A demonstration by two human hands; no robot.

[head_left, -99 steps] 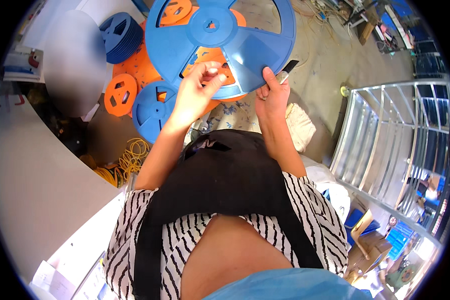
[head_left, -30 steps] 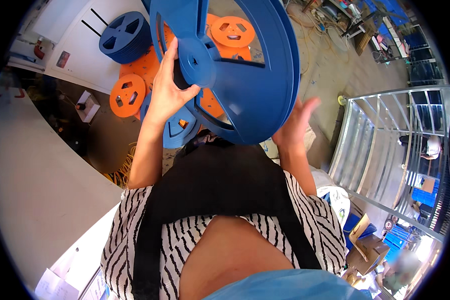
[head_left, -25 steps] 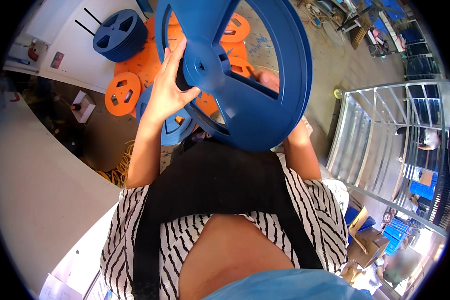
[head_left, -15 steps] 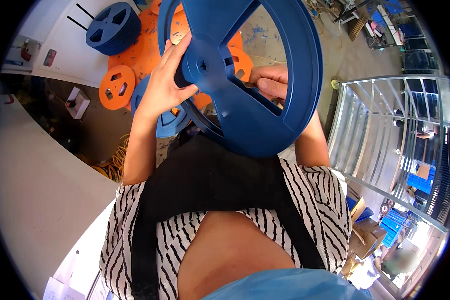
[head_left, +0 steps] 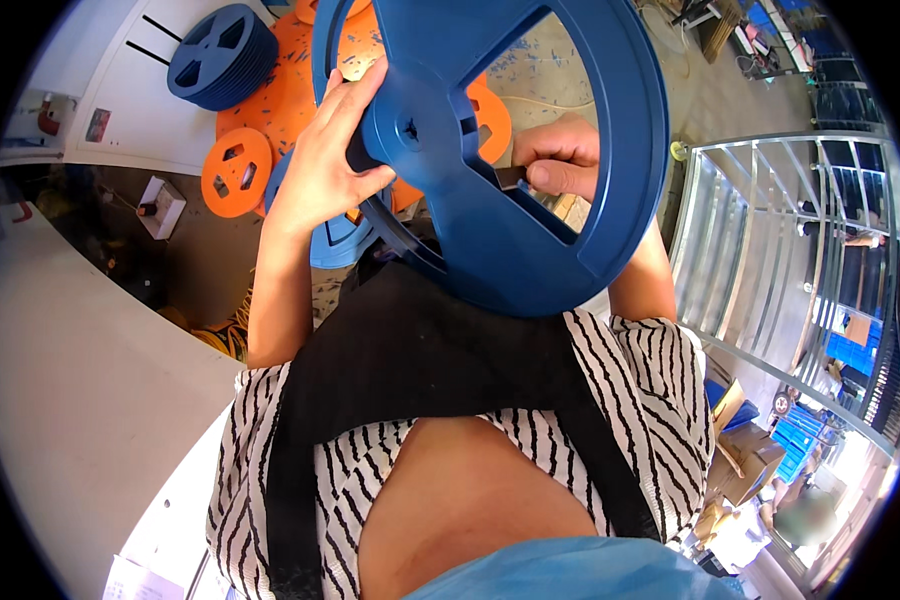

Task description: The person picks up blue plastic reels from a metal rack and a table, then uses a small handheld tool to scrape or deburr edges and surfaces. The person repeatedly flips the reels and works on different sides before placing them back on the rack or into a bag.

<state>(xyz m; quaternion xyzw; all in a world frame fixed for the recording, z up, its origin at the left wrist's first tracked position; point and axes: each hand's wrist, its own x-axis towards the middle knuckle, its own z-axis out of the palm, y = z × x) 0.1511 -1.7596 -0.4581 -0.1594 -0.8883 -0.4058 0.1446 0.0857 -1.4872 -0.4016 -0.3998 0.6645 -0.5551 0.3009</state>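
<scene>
Left hand (head_left: 320,165): fingers and thumb spread, gripping the blue reel (head_left: 500,250) by the left of its hub (head_left: 415,150).
Right hand (head_left: 562,160): visible through the reel's right-hand opening — thumb and fingers pinching a dark flat tool (head_left: 511,177).
Blue reel: held tilted in front of the black apron (head_left: 420,350); probably light, stiff plastic, smooth enough to slip, with a rim that may chip.
Hub: likely the firmest hold.
Dark flat tool: close to the opening's inner edge — contact cannot be told.
Writing: none legible on the reel.
</scene>
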